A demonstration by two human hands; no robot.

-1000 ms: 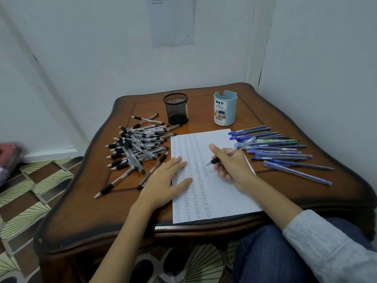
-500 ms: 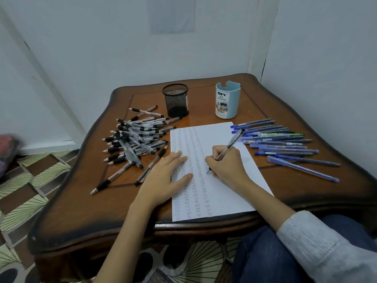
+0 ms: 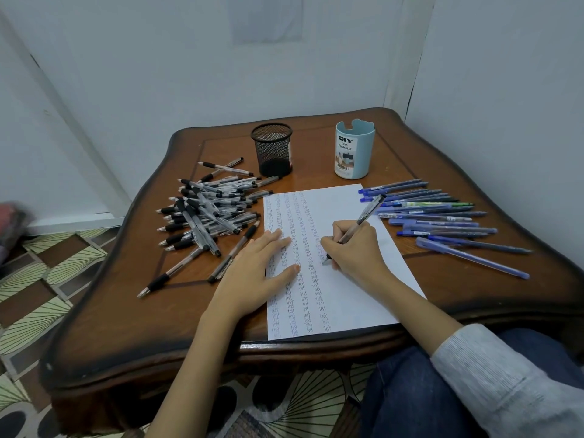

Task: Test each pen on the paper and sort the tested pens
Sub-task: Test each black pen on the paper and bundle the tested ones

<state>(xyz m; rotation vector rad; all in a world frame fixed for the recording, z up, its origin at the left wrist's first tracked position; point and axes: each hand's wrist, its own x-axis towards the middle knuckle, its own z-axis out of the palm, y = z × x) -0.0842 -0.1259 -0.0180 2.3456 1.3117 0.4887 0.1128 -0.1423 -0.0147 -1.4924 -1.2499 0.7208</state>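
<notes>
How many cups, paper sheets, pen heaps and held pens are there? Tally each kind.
black mesh pen cup: 1
light blue desk organizer cup: 1
sheet of paper: 1
black-grip pen heap: 1
mostly blue pen group: 1
pen in right hand: 1
Total: 6

The pen (image 3: pixel 366 214) in the right hand (image 3: pixel 354 248) is see-through and black. The paper (image 3: pixel 347 298) under the grip is white, with rows of blue-grey writing. Left of the grip, the pile of pens (image 3: pixel 205 213) is see-through and black. Right of the grip, the row of pens (image 3: pixel 442 216) is blue, and one is green. Past the grip stand a black net cup (image 3: pixel 272 150) and a light blue cup (image 3: pixel 355 150) with a white label. The table (image 3: pixel 126 311) is brown with a dark edge. The floor (image 3: pixel 38 295) has brown and pale green tiles with fan lines.
</notes>
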